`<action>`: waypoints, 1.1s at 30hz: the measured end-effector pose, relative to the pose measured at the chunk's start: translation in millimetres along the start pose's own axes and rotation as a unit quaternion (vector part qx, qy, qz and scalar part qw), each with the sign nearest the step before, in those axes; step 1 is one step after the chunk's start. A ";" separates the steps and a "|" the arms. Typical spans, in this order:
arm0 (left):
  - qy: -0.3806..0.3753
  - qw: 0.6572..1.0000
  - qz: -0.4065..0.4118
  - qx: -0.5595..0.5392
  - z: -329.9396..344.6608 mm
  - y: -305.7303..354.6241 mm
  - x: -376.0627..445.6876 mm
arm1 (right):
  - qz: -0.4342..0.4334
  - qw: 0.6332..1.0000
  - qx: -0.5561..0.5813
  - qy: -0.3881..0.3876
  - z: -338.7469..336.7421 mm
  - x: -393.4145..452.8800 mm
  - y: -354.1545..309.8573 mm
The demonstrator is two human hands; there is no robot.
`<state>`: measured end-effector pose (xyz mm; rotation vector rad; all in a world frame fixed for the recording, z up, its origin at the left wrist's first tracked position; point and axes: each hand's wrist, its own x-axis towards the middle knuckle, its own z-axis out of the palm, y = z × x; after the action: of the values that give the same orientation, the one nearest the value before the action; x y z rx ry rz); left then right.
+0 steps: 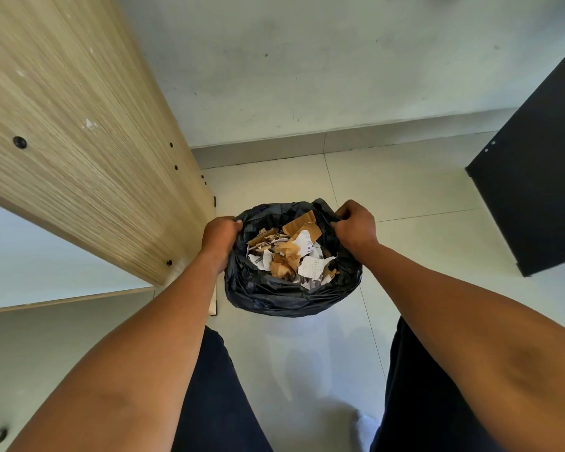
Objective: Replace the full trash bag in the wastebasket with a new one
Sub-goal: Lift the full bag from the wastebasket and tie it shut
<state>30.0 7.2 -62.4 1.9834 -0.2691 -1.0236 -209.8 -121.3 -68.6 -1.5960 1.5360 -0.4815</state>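
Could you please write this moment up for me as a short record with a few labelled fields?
setting: pale tiled floor between a light wood-grain panel and a black panel
bag: crinkled black plastic trash bag, mouth open
contents: torn white paper and brown cardboard scraps
left hand: grips the bag's left rim
right hand: grips the bag's right rim
wastebasket: hidden by the bag
new bag: none in view

Black trash bag (287, 298); brown-and-white scraps (291, 256); pale streaked-wood panel (79, 125); black cabinet (535, 174).

The black trash bag (284, 295) hides the wastebasket entirely; print on the paper scraps (310, 265) seems unreadable.
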 end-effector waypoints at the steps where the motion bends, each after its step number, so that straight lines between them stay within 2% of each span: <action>1: -0.029 0.999 -0.038 0.000 -1.7 2.7 -1.2 | 0.023 1.000 0.011 -0.011 -0.8 1.9 -0.7; 3: -0.071 0.992 -0.096 0.032 -4.1 7.4 -2.7 | 0.087 0.995 0.019 -0.052 -1.6 6.5 -3.7; 5: -0.090 0.985 -0.104 0.101 -4.1 8.7 -2.8 | 0.128 0.987 0.000 -0.097 -1.1 7.8 -9.1; 8: -0.041 0.987 -0.078 0.137 5.2 10.1 -6.1 | 0.219 0.961 0.051 -0.163 -1.4 11.2 -15.8; 11: -0.016 0.993 -0.077 0.082 14.6 7.8 -9.8 | 0.340 0.905 0.084 -0.241 -7.5 16.7 -13.2; 14: -0.035 0.990 -0.137 -0.014 15.1 4.1 -10.9 | 0.384 0.883 0.109 -0.248 -11.4 23.9 -6.2; 16: -0.049 0.986 -0.154 -0.049 17.1 3.7 -12.5 | 0.366 0.893 0.151 -0.216 -11.4 20.3 -7.6; 18: -0.055 0.987 -0.135 -0.073 20.6 5.5 -18.9 | 0.307 0.916 0.204 -0.156 -5.7 16.1 -9.3; 21: -0.054 0.989 -0.082 -0.110 24.3 1.1 -18.3 | 0.120 0.983 0.136 -0.039 4.4 6.4 -13.3; 24: 0.000 0.991 -0.031 -0.134 25.9 -5.1 -13.1 | 0.008 0.997 0.077 0.009 9.7 -2.7 -14.7; 27: 0.023 0.991 0.021 -0.132 25.4 2.1 -13.9 | 0.005 0.996 0.088 -0.008 8.7 2.0 -15.3; 30: 0.021 0.990 0.063 -0.124 18.8 14.0 -10.2 | 0.050 0.996 0.036 -0.066 1.9 15.0 -13.5; 33: 0.009 0.991 0.089 -0.102 15.0 24.8 -10.7 | 0.073 0.989 0.062 -0.116 -13.7 21.1 -17.9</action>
<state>16.5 -11.1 -41.6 1.7495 -0.3117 -0.8830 -205.6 -147.5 -52.7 -1.3798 1.4052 -0.2924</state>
